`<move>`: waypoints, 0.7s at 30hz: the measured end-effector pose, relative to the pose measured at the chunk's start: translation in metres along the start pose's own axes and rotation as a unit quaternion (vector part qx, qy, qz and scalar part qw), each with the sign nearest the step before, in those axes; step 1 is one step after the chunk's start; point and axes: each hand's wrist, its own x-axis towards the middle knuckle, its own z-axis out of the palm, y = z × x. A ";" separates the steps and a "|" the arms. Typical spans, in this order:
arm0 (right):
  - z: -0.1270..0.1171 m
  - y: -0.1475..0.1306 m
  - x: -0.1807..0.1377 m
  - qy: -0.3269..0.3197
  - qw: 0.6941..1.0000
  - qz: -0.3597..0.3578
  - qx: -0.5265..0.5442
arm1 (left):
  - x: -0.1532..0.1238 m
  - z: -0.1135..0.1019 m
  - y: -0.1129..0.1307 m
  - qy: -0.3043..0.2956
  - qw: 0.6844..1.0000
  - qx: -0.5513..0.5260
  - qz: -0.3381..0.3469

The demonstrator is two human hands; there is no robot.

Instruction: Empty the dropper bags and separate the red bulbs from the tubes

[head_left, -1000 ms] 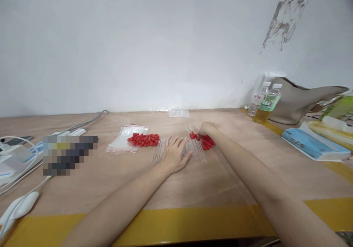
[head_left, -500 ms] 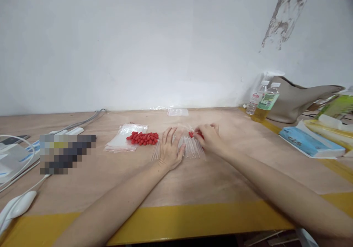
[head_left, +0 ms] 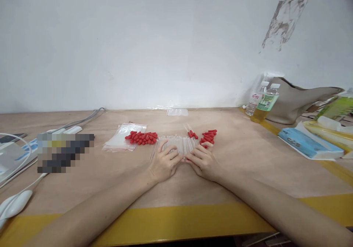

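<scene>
My left hand (head_left: 164, 163) is closed, its thumb and fingers pinched together at the near edge of a row of thin clear tubes (head_left: 180, 144); what it grips is mostly hidden. Fingertip to fingertip with it, my right hand (head_left: 203, 162) pinches a small red bulb, of which only a speck shows. To the left, a pile of red bulbs (head_left: 142, 138) lies partly over clear zip bags (head_left: 118, 138). Loose red bulbs (head_left: 209, 136) lie just beyond my right hand. A few red bulbs (head_left: 192, 134) with thin clear tubes attached lie behind the row.
Further back, a small stack of clear bags (head_left: 177, 112) lies by the wall. Two bottles (head_left: 264, 103) and a blue tissue pack (head_left: 309, 144) stand on the right. Cables and a white mouse-like object (head_left: 16, 204) are on the left. Yellow tape (head_left: 193, 219) runs along the front edge.
My right hand has come from the red bulbs towards me and left, uncovering them. My left hand has gone from lying flat over the tubes to a pinch nearer me.
</scene>
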 end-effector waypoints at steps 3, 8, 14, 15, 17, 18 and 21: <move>-0.003 -0.002 -0.002 -0.003 1.000 -0.003 0.001 | -0.002 -0.002 0.002 0.006 1.000 -0.012 0.003; -0.008 -0.005 -0.002 -0.005 1.000 0.007 0.019 | -0.003 -0.001 0.002 0.013 1.000 -0.021 0.000; -0.011 -0.009 -0.003 0.005 0.997 0.048 0.059 | -0.006 -0.002 0.002 0.028 0.999 -0.022 0.007; -0.011 -0.010 -0.004 0.007 0.997 0.054 0.062 | -0.007 -0.002 0.003 0.028 0.999 -0.024 0.007; -0.012 -0.010 -0.004 0.009 0.997 0.056 0.061 | -0.008 -0.004 0.004 0.024 0.999 -0.025 0.007; -0.012 -0.009 -0.005 0.006 0.997 0.053 0.059 | -0.009 -0.005 0.003 0.020 0.999 -0.025 0.010; -0.016 0.002 -0.009 0.011 0.996 0.064 0.055 | -0.013 -0.008 -0.010 0.018 1.000 -0.023 -0.009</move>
